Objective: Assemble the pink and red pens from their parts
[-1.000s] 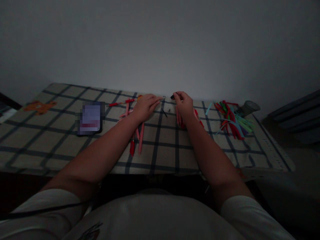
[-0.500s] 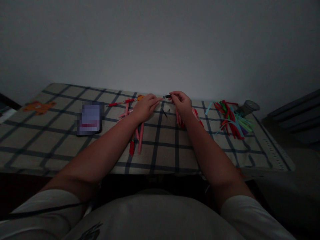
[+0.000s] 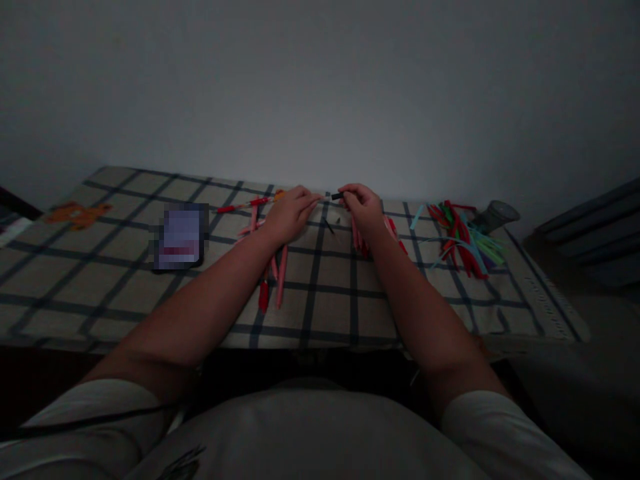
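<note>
My left hand (image 3: 287, 215) and my right hand (image 3: 364, 208) meet over the far middle of a checked tablecloth (image 3: 125, 280). The left fingers pinch a thin pale pen part (image 3: 325, 197) whose tip points right. Between the right fingers sits a small black piece (image 3: 338, 196), touching that tip. Pink and red pens (image 3: 274, 280) lie under and below my left wrist. More red and pink pens (image 3: 395, 232) lie beside my right hand. A small dark bit (image 3: 329, 227) rests on the cloth between the hands.
A phone (image 3: 181, 236) lies to the left. An orange bear patch (image 3: 76, 213) marks the cloth's far left. A bundle of red, green and blue strips (image 3: 463, 241) lies at the right, with a small jar (image 3: 496, 216) behind it. A wall stands close behind the table.
My right hand has moved left with the black piece, closing the gap until it meets the pen part in my left fingers. The left hand has barely moved.
</note>
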The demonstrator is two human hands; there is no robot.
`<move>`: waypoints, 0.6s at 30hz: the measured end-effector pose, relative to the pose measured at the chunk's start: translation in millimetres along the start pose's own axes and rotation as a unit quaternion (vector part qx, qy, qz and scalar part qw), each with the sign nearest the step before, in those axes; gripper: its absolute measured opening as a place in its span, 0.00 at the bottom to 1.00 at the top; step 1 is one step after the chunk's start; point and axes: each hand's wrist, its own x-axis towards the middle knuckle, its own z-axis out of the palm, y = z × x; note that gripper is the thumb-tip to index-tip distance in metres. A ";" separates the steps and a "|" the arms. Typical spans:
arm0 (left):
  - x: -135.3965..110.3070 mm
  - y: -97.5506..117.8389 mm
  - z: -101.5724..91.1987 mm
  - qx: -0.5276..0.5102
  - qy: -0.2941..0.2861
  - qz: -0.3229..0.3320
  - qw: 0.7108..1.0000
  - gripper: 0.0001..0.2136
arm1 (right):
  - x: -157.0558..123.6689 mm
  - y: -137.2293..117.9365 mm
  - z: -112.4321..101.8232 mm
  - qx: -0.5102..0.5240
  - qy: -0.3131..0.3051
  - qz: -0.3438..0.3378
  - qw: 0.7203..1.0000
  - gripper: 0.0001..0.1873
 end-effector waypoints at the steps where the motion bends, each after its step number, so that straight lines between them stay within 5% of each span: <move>1: 0.0 -0.2 0.1 0.001 0.000 0.000 1.000 0.23 | -0.4 0.0 0.0 0.001 -0.004 -0.001 1.000 0.10; 18: -0.3 -5.7 3.8 0.019 0.000 0.020 1.000 0.20 | -6.7 -2.0 0.8 -0.044 -0.037 -0.011 0.998 0.16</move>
